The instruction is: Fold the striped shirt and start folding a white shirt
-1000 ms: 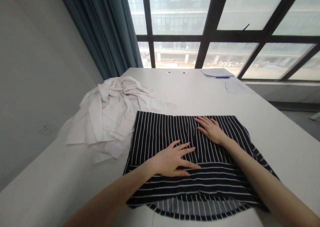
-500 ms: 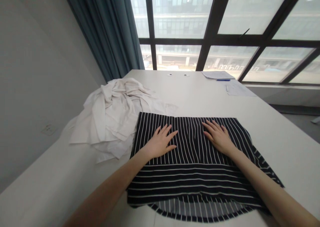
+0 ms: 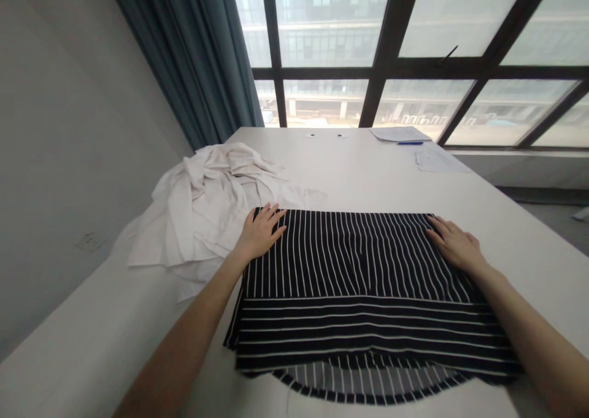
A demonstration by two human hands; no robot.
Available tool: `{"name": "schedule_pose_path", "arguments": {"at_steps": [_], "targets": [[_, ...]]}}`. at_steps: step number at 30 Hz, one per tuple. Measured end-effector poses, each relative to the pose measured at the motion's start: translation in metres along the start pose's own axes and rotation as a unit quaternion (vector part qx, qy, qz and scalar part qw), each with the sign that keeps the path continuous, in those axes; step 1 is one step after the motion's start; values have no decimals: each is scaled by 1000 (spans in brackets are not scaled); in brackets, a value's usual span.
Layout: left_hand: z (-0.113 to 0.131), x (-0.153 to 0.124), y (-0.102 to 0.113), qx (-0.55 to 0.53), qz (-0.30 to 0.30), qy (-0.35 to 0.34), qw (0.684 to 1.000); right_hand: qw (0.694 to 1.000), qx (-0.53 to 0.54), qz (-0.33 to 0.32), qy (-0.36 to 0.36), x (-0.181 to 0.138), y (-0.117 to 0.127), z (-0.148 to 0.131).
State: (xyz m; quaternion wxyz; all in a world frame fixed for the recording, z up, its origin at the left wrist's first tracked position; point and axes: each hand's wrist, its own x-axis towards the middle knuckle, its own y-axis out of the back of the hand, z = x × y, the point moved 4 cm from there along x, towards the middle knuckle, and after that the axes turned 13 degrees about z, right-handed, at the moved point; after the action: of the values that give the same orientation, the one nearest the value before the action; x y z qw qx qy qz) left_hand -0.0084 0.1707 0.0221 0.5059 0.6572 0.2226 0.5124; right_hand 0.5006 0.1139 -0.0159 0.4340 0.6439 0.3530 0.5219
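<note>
A black garment with white stripes [image 3: 340, 252] lies folded on the white table [image 3: 350, 178]. Its stripes run lengthwise on the upper part and crosswise on the lower band, and a curved hem shows its paler inside at the near edge. My left hand [image 3: 261, 232] rests on the garment's far left corner, fingers spread and nothing gripped. On the far right corner lies my right hand [image 3: 455, 243], flat with fingers stretched out; part of its edge of the cloth is hidden under the hand and forearm.
Rumpled white cloth [image 3: 202, 203] is heaped to the left, close beside the garment. Papers [image 3: 399, 134] and a blue pen [image 3: 409, 143] lie at the table's far right. A blue curtain [image 3: 193, 56] and window [image 3: 331, 37] stand behind; a wall is at left.
My hands have moved apart, from the middle of the garment out to its far left and right corners. The cloth looks flatter at the right, and its far edge straighter.
</note>
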Motion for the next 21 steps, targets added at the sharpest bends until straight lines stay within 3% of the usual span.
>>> {"name": "schedule_pose_path", "arguments": {"at_steps": [6,10,15,18,21], "targets": [[-20,4,6,19,69,59,996,998,34,19,-45,0,11,-1],[-32,6,12,27,116,102,988,991,110,19,-78,3,19,-1],[-39,3,16,34,122,141,982,977,170,1,-131,5,25,4],[-38,2,24,45,136,154,978,975,130,-23,-180,2,23,15],[-21,6,34,46,152,129,979,977,119,-42,-170,-8,23,21]]}}
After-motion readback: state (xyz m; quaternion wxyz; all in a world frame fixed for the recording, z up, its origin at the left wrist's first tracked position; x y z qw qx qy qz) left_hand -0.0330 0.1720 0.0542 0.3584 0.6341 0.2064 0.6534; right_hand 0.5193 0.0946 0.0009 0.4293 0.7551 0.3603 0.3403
